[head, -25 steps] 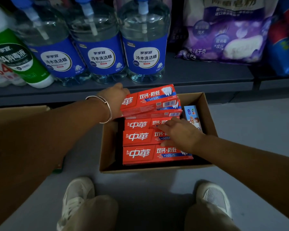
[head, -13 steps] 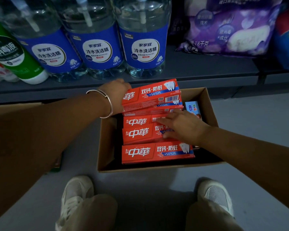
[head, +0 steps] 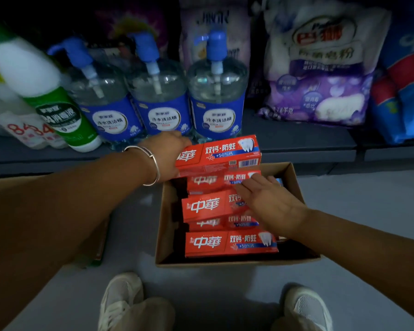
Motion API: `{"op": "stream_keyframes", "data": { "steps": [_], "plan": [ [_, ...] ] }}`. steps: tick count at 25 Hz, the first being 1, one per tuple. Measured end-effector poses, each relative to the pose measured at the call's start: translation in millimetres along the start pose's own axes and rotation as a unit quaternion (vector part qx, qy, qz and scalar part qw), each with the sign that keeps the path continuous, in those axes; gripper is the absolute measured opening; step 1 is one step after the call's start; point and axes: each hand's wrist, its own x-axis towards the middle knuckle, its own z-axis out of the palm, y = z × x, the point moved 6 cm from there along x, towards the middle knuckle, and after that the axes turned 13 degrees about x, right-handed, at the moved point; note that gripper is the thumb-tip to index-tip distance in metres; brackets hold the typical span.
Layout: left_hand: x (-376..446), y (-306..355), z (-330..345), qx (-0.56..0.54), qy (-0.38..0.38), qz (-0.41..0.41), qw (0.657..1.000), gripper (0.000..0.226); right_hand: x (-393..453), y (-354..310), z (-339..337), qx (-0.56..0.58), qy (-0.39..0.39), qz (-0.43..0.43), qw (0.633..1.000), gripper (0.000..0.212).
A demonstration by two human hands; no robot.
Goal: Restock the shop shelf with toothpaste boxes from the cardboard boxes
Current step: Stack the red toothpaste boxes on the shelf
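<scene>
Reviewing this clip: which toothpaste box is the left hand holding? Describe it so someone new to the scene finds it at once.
Start at the open cardboard box on the floor below the shelf of blue-labelled pump bottles. At its far edge the left hand grips the held toothpaste box by its left end. Unlike the red boxes lying in the carton, it is raised above them and shows its barcode side.
</scene>
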Motion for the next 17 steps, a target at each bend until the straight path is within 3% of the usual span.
{"op": "stream_keyframes", "data": {
  "steps": [8,17],
  "plan": [
    [-59,-41,-148,0.069,0.060,-0.012,0.996,0.048,-43,-37,-154,-0.048,0.225,-0.072,0.971,0.065],
    [-82,-113,-306,0.112,0.181,-0.056,0.975,0.051,-39,-66,-307,-0.078,0.344,-0.063,0.933,0.067]
  ]
}}
